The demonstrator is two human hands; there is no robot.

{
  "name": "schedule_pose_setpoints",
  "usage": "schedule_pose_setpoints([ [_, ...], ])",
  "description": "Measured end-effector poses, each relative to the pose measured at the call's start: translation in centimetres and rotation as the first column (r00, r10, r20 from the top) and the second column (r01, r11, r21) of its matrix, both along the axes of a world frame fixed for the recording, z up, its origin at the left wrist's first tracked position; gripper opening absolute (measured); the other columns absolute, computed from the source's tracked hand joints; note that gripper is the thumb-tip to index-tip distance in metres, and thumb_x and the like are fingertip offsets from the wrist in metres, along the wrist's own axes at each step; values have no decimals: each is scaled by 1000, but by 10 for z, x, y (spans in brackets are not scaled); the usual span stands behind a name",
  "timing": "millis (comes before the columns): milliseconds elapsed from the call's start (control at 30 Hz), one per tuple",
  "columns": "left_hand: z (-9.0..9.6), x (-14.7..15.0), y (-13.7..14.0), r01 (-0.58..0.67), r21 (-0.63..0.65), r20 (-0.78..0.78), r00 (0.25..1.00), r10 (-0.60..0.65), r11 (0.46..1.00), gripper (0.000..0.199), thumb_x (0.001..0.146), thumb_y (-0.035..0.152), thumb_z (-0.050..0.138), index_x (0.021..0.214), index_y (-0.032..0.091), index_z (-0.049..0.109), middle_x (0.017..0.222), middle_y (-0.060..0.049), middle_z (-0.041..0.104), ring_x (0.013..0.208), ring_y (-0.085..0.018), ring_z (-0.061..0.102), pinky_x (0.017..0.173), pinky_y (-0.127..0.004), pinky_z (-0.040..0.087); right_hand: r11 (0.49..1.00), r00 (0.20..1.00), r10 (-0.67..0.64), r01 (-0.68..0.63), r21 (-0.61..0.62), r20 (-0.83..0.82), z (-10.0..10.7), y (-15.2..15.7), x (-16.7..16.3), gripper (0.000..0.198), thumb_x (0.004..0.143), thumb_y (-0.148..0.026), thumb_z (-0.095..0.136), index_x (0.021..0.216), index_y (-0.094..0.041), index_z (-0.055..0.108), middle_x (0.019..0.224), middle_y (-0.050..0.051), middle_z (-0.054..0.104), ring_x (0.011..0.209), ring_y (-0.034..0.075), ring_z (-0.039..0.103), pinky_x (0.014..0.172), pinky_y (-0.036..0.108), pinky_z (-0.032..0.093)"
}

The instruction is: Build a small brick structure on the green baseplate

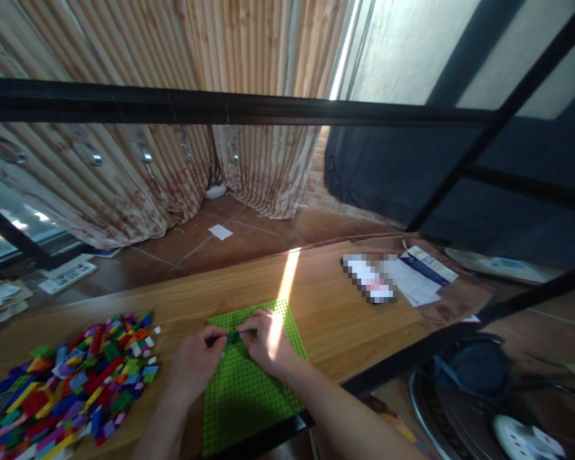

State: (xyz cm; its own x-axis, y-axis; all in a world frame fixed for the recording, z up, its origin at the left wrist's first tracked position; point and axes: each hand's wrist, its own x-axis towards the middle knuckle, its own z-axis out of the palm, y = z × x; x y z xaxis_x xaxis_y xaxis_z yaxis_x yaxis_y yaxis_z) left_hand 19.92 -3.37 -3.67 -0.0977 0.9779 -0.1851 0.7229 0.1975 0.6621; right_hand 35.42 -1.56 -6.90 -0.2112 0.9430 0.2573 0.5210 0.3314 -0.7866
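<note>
A lime-green studded baseplate [249, 390] lies on the wooden table. Over its upper part, my left hand [199, 358] and my right hand [263, 338] meet at a small dark green toy brick [232, 337]. The left thumb and forefinger pinch it from the left, while the right fingertips close on its right side. Fingers hide parts of the brick, and I cannot tell whether it is pressed onto the studs. Left of the baseplate spreads a large pile of toy bricks [86, 377] in many colours.
A pixelated phone-like object [370, 279] and some papers [416, 278] lie at the table's right. A dark metal bar [383, 367] runs along the near edge. Beyond the table are a tiled floor and long curtains [148, 172]. A white power strip [527, 437] is at the lower right.
</note>
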Motion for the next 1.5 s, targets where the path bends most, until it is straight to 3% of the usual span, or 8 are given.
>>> schedule_pose_setpoints([
  [167, 0, -2, 3, -20, -18, 26, 999, 20, 1000, 23, 69, 34, 54, 79, 22, 71, 80, -1, 74, 77, -22, 67, 68, -29, 48, 1000, 1000, 3, -3, 1, 19, 0, 1, 0, 20, 73, -12, 62, 76, -25, 76, 77, 3, 70, 78, 20, 62, 72, 30, 50],
  [333, -11, -7, 5, -50, -25, -6, 999, 50, 998, 24, 66, 38, 56, 74, 22, 71, 71, -1, 73, 69, -22, 66, 62, -28, 47, 1000, 999, 1, 0, -10, 53, -1, 3, -1, 20, 73, -14, 61, 78, -24, 77, 76, 4, 71, 77, 20, 62, 73, 29, 50],
  [533, -22, -10, 3, -73, 80, -28, 997, 76, 994, 29, 67, 42, 55, 75, 20, 73, 70, -3, 73, 69, -23, 66, 62, -28, 46, 1000, 999, 10, -9, -26, 39, -6, 8, -5, 20, 68, -14, 61, 75, -23, 78, 75, 5, 71, 75, 21, 62, 70, 28, 49],
  [933, -29, -7, 4, -135, 121, -45, 989, 141, 983, 19, 61, 39, 57, 63, 25, 70, 69, -1, 73, 69, -24, 68, 63, -28, 50, 999, 999, 38, -38, -17, -7, -6, 9, -3, 18, 69, -16, 58, 71, -20, 76, 72, 6, 70, 72, 20, 61, 71, 29, 49],
  [1133, -24, -10, 6, -83, 52, -70, 994, 87, 995, 18, 62, 36, 57, 65, 24, 70, 69, 0, 73, 68, -23, 67, 64, -28, 49, 998, 998, 60, -59, -12, 34, -8, 10, -2, 20, 71, -17, 59, 77, -21, 77, 74, 6, 70, 74, 21, 61, 70, 29, 49],
  [1500, -10, -2, -1, -34, 87, 63, 998, 29, 996, 22, 65, 32, 55, 73, 20, 72, 76, -4, 74, 76, -23, 67, 72, -32, 49, 995, 993, 98, -95, 36, -65, -9, 8, 5, 22, 74, -13, 59, 79, -24, 77, 76, 4, 70, 75, 19, 61, 71, 29, 48],
])
